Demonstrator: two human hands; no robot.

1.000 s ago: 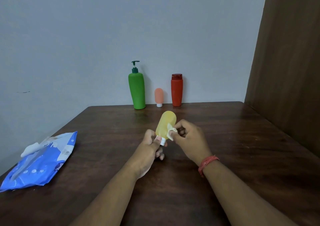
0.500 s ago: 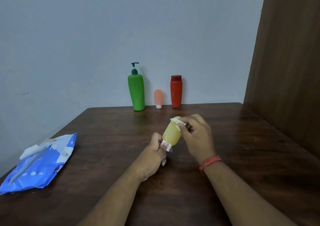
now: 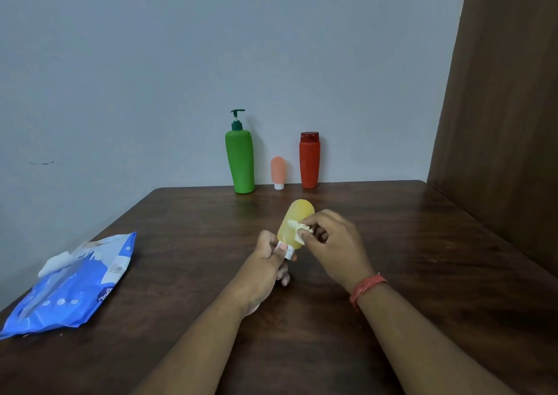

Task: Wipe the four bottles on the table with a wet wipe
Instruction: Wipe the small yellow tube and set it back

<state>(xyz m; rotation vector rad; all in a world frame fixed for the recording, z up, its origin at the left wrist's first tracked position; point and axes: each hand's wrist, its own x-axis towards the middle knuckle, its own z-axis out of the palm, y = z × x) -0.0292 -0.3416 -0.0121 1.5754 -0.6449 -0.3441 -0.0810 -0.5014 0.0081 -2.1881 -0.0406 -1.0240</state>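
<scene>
Yellow bottle (image 3: 295,221) held up over the middle of the counter (image 3: 422,258), cap end down and toward the near side, rounded end tilted up and away. Left hand (image 3: 265,261) grips it at the white cap (image 3: 289,252), fingers curled round the neck. Right hand (image 3: 332,243) pinches a small wadded wet wipe (image 3: 299,228) between thumb and fingers, pressed against the right side of the bottle body.

Risks, as judged:
- Grip is only at the cap. A hard rub from the right could swing or twist the bottle out of the left hand; a damp surface would make that easier.
- Twisting against the cap might loosen it. Cannot tell how firmly it is seated.
- The wipe is bunched small, so patches of the body, especially the far side, may be missed.

Containers:
- Yellow bottle: translucent, evenly tinted; fill level not readable.
- Green pump bottle (image 3: 240,159), small peach bottle (image 3: 278,171) standing on its cap, red bottle (image 3: 309,162): upright in a row at the far edge by the wall, all opaque or nearly so, contents not visible.
- Blue wipe pack (image 3: 75,286), near left on the counter; a white wipe or flap shows at its top, which appears open.
</scene>
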